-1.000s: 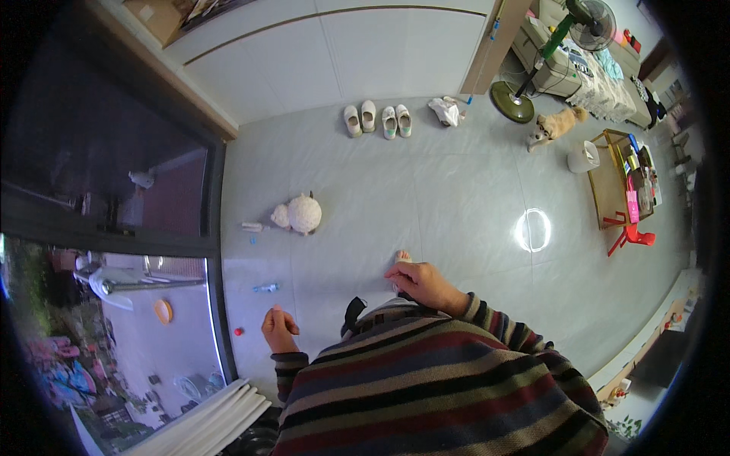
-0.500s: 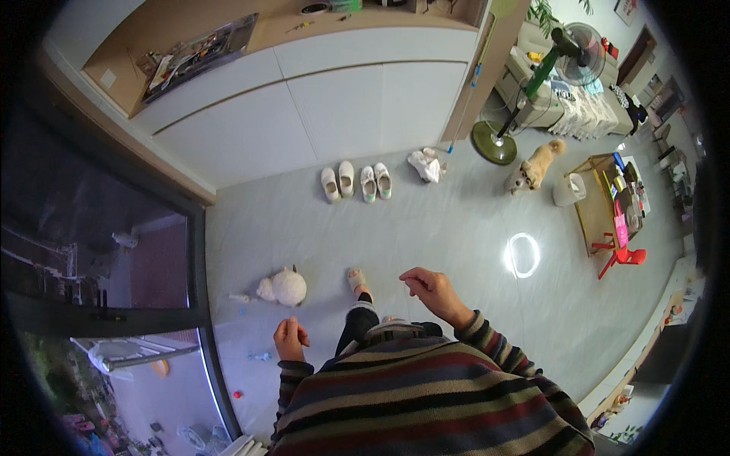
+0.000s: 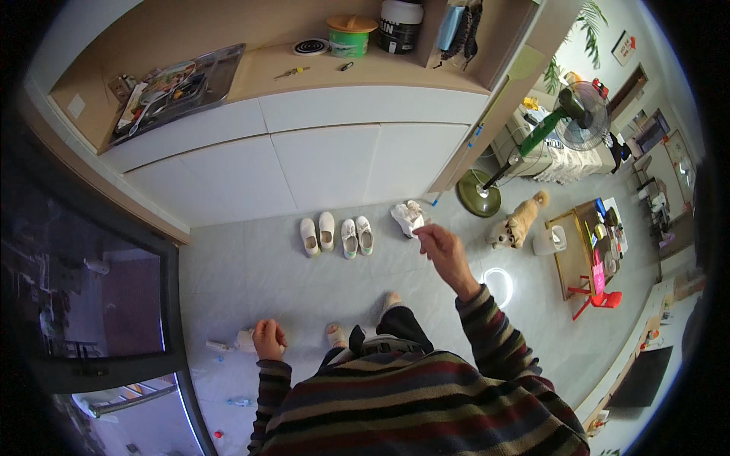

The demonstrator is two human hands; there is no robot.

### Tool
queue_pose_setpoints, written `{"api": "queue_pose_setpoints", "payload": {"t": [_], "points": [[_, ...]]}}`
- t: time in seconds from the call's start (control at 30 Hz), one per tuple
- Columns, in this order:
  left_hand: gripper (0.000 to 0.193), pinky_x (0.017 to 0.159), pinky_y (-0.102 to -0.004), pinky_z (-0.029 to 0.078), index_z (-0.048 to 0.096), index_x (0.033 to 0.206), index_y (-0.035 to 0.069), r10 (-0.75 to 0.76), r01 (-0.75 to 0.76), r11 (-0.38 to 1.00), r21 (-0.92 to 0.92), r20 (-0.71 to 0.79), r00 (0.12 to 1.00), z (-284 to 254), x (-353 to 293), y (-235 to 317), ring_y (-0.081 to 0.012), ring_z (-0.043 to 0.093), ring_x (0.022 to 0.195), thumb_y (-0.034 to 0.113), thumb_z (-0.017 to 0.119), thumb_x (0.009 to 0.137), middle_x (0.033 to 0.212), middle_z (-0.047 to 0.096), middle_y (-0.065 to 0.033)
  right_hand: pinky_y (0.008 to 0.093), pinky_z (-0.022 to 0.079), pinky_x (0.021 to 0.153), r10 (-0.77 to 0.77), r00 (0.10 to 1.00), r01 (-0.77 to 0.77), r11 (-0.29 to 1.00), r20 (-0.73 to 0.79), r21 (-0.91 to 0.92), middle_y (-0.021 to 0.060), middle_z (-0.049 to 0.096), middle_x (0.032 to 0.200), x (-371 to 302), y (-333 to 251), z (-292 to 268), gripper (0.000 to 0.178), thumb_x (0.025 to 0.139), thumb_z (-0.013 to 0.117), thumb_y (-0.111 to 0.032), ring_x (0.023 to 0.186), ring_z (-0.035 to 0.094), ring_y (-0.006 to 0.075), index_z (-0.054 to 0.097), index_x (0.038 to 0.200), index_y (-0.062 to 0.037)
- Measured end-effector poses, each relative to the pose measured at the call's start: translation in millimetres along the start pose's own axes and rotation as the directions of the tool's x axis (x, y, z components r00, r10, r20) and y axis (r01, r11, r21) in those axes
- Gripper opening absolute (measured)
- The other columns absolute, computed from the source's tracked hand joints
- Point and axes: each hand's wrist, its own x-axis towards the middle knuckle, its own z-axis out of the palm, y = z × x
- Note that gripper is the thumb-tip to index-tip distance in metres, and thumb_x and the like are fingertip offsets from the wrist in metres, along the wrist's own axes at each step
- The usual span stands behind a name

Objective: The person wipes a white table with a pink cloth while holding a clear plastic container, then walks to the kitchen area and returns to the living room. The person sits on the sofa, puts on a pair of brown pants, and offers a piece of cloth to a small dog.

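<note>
Low in the picture, my left hand (image 3: pixel 270 339) is loosely curled, with nothing showing in its fingers. Behind it a white furry animal (image 3: pixel 246 341) on the floor is mostly hidden. My right hand (image 3: pixel 449 257) is raised in front of me, thumb and fingers pressed together; whatever they may hold is hidden or too small to make out. Just beyond its fingertips lies a crumpled white bundle (image 3: pixel 407 216) on the floor. Two pairs of white shoes stand left of it, a plain pair (image 3: pixel 318 235) and a laced pair (image 3: pixel 357 237).
A white cabinet (image 3: pixel 319 171) spans the far side, with a cluttered tray (image 3: pixel 182 95), keys (image 3: pixel 292 73) and a green tub (image 3: pixel 350 39) on top. Right stand a green fan (image 3: pixel 487 190), a tan dog (image 3: pixel 521 222), a white bin (image 3: pixel 549 241) and a red chair (image 3: pixel 597 299).
I have stepped nearer the cabinet, and more of its top shows. My right hand has risen and reached forward. My left hand now overlaps the white animal in view.
</note>
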Motion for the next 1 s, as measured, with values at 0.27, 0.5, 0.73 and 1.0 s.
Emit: {"api": "queue_pose_setpoints", "payload": {"t": [0.27,0.5,0.73,1.0], "points": [[0.003,0.036,-0.0292,0.039,0.053,0.088,0.006,-0.167,0.150,0.985,-0.082,-0.265,0.950,62,36,-38,-0.0145,0.044,0.041,0.006,0.051,0.090,0.059,0.051,-0.0055,0.0262,0.046,0.058,-0.238,0.970,0.235,0.971,-0.048,-0.053,0.0060,0.062,0.072,265,36,-52,0.019,0.096,0.055,-0.012,0.064,0.059,0.0104,0.067,0.101,0.0015],[0.012,0.037,-0.0289,0.038,0.059,0.098,0.000,-0.385,0.384,0.921,-0.058,-0.271,0.882,180,23,-46,-0.0138,0.043,0.040,0.009,0.053,0.094,0.059,0.049,-0.0053,0.0332,0.050,0.064,-0.462,0.882,0.423,0.863,-0.091,-0.278,0.0143,0.065,0.076,500,103,-68,0.021,0.096,0.057,-0.021,0.067,0.064,0.0195,0.068,0.100,-0.0031],[0.017,0.039,-0.0273,0.038,0.061,0.101,0.000,-0.490,0.486,0.869,-0.098,-0.315,0.813,221,22,-32,-0.0120,0.044,0.042,0.014,0.052,0.098,0.060,0.051,-0.0034,0.0483,0.050,0.075,-0.454,0.888,0.421,0.744,0.070,-0.519,0.0185,0.067,0.098,603,136,-71,0.027,0.095,0.054,-0.029,0.090,0.065,0.0365,0.066,0.100,-0.0062],[0.018,0.041,-0.0264,0.038,0.061,0.098,0.000,-0.519,0.510,0.854,-0.104,-0.236,0.821,233,112,-48,-0.0118,0.046,0.045,0.017,0.054,0.097,0.061,0.053,-0.0036,0.0478,0.050,0.063,-0.518,0.855,0.357,0.559,0.020,-0.748,0.0209,0.066,0.077,606,128,-51,0.021,0.093,0.056,-0.026,0.070,0.064,0.0406,0.067,0.094,-0.0084]]}}
